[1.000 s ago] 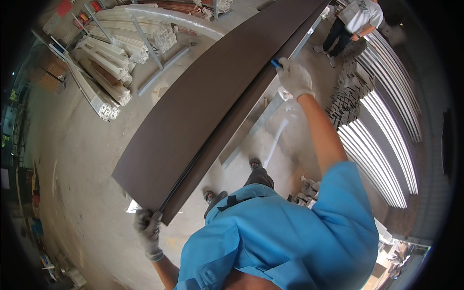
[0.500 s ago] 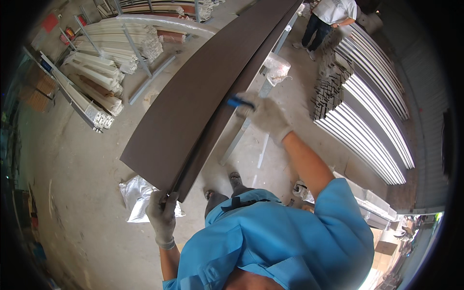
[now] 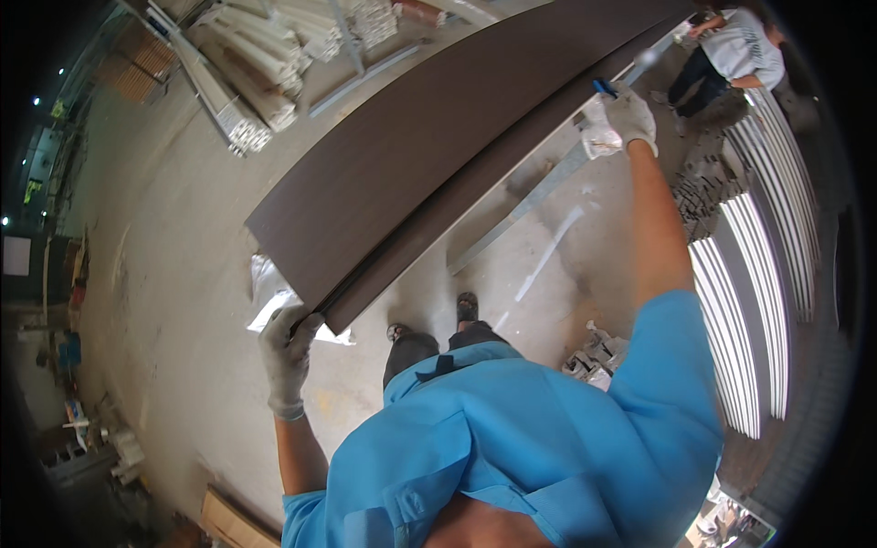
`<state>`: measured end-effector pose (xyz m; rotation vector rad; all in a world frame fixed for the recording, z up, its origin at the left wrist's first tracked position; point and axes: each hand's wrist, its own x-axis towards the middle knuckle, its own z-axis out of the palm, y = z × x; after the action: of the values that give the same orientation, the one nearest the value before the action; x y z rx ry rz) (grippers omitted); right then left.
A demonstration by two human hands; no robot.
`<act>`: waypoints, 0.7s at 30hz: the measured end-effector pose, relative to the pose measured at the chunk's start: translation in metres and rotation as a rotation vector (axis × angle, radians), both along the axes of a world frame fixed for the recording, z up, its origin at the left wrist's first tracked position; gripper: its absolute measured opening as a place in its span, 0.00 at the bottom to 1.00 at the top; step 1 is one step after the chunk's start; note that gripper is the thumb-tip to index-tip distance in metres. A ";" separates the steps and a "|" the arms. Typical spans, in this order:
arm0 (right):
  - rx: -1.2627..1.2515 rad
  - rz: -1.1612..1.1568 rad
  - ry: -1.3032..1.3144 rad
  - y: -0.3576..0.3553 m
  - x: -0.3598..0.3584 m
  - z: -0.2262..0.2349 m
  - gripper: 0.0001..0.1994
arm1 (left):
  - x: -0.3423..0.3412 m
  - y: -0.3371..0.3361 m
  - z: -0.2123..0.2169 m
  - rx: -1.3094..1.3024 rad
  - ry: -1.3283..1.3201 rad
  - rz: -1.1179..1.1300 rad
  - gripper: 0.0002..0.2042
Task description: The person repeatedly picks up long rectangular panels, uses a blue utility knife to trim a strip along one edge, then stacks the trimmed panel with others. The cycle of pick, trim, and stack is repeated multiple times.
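Note:
A long dark brown panel [image 3: 411,137] slants from near left to far right, with a grooved strip along its right side. My left hand [image 3: 289,356], in a pale work glove, is closed on the panel's near end beside the groove. Far up the right edge, my gloved right hand [image 3: 634,121] grips a small blue tool [image 3: 605,88] against the strip. The kind of tool cannot be made out, since my fingers cover most of it. Clear plastic wrap [image 3: 600,130] hangs beside that hand.
A metal support bar [image 3: 521,208] runs under the panel. Silvery sheeting [image 3: 271,290] lies below its near end. Stacked white profiles [image 3: 754,301] stand on the right, more pale profiles [image 3: 242,128] at the far left. A person [image 3: 735,50] stands at the far right.
My right hand has slid the blue tool away from me along the panel's right edge, and the arm is stretched further. My left hand stays at the near end. The view has turned.

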<state>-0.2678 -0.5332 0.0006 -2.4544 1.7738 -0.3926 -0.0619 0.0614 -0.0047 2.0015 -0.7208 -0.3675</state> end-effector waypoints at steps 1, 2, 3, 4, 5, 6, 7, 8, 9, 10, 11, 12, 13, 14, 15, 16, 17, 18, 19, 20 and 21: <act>0.012 -0.007 -0.028 0.006 0.004 0.002 0.22 | 0.000 -0.001 0.002 0.019 -0.108 -0.042 0.06; 0.000 0.020 -0.028 0.015 0.011 0.003 0.21 | 0.001 -0.003 0.004 -0.002 -0.121 -0.070 0.06; -0.007 0.020 -0.014 0.024 0.018 0.004 0.21 | 0.001 -0.005 0.005 -0.038 -0.129 -0.092 0.06; -0.025 0.038 0.002 0.036 0.024 0.004 0.20 | 0.001 -0.006 0.005 -0.074 -0.134 -0.121 0.05; 0.001 -0.005 -0.050 0.048 0.027 0.005 0.19 | 0.001 -0.007 0.006 -0.070 -0.113 -0.117 0.05; -0.021 0.008 -0.035 0.060 0.031 0.007 0.19 | 0.003 -0.008 0.007 -0.066 -0.173 -0.147 0.05; -0.057 0.040 -0.021 0.074 0.032 0.008 0.18 | 0.005 -0.008 0.006 -0.068 -0.220 -0.185 0.05; -0.092 0.064 -0.009 0.090 0.032 0.009 0.18 | 0.008 -0.008 0.006 -0.076 -0.250 -0.230 0.06; -0.047 0.046 -0.060 0.108 0.037 0.007 0.17 | 0.011 -0.007 0.005 -0.077 -0.279 -0.268 0.05; -0.063 0.078 -0.087 0.128 0.040 0.008 0.17 | 0.017 -0.007 0.004 -0.090 -0.286 -0.308 0.05; -0.067 0.083 -0.105 0.153 0.043 0.008 0.17 | 0.022 -0.007 0.002 -0.104 -0.292 -0.351 0.05; -0.048 0.060 -0.114 0.181 0.046 0.008 0.16 | 0.028 -0.006 0.001 -0.125 -0.289 -0.401 0.04; -0.019 0.077 -0.116 0.210 0.050 0.010 0.16 | 0.034 -0.007 -0.001 -0.114 -0.285 -0.442 0.05; 0.032 0.068 -0.113 0.239 0.053 0.013 0.16 | 0.039 -0.007 -0.002 -0.118 -0.316 -0.489 0.05; 0.057 0.093 -0.131 0.269 0.057 0.016 0.16 | 0.044 -0.009 -0.004 -0.146 -0.331 -0.533 0.06; 0.058 0.078 -0.121 0.299 0.062 0.018 0.15 | 0.047 -0.010 -0.006 -0.172 -0.338 -0.573 0.07; 0.032 0.099 -0.129 0.325 0.067 0.020 0.15 | 0.050 -0.012 -0.008 -0.179 -0.333 -0.602 0.08; 0.004 0.118 -0.138 0.349 0.071 0.022 0.15 | 0.053 -0.013 -0.009 -0.184 -0.325 -0.627 0.08; 0.006 0.127 -0.138 0.372 0.075 0.023 0.15 | 0.054 -0.015 -0.011 -0.190 -0.318 -0.650 0.09; 0.011 0.132 -0.139 0.395 0.078 0.022 0.15 | 0.056 -0.016 -0.012 -0.204 -0.319 -0.658 0.09; 0.016 0.139 -0.140 0.415 0.081 0.021 0.15 | 0.056 -0.017 -0.014 -0.218 -0.319 -0.663 0.09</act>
<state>-0.1867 -0.1181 0.0219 -2.4542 1.5361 -0.5210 -0.0056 0.0447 -0.0187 1.5867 -1.5639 -0.3330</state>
